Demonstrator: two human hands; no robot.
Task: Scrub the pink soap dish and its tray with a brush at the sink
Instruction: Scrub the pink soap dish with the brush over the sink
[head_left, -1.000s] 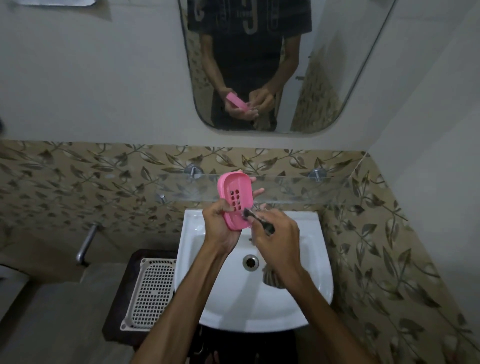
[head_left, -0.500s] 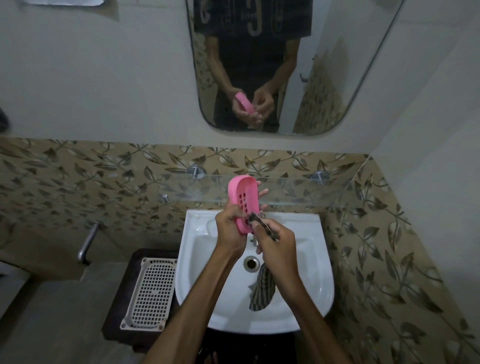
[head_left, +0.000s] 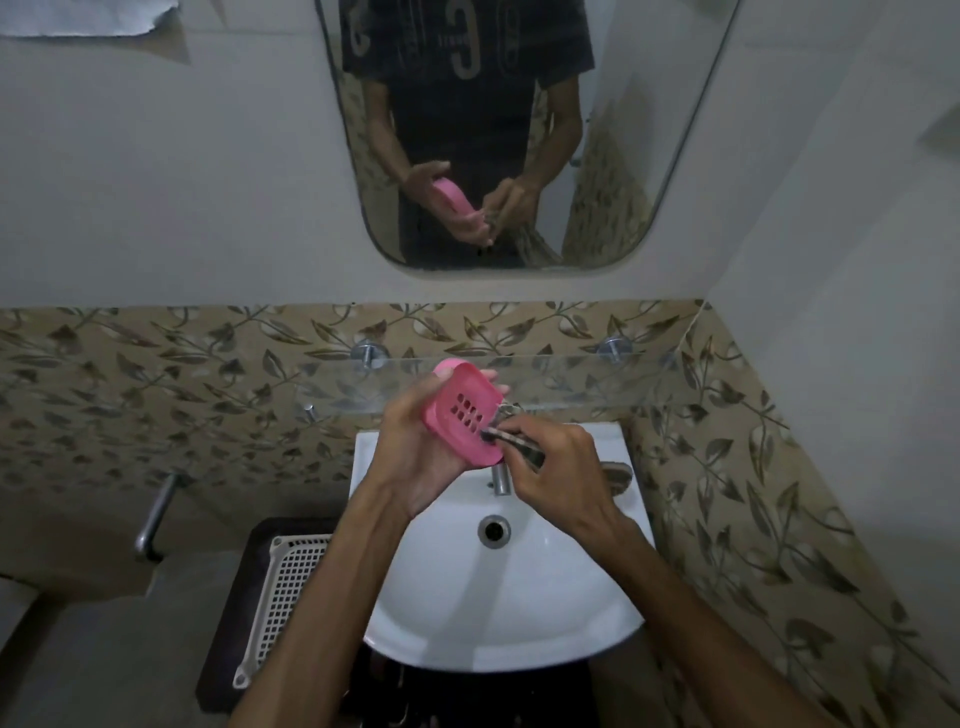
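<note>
Above the sink (head_left: 498, 613), the left hand (head_left: 415, 457) grips the pink soap dish (head_left: 465, 413). The right hand (head_left: 556, 467) pinches the brush (head_left: 511, 444) against it. Best to work the bristles through each slot, holding the dish steady.

Grid tray (head_left: 283, 597) left of sink (head_left: 519, 613).

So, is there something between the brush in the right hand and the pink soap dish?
Nothing visible. The right hand holds the brush with its tip already at the slotted face of the pink soap dish, which the left hand holds above the sink.
</note>
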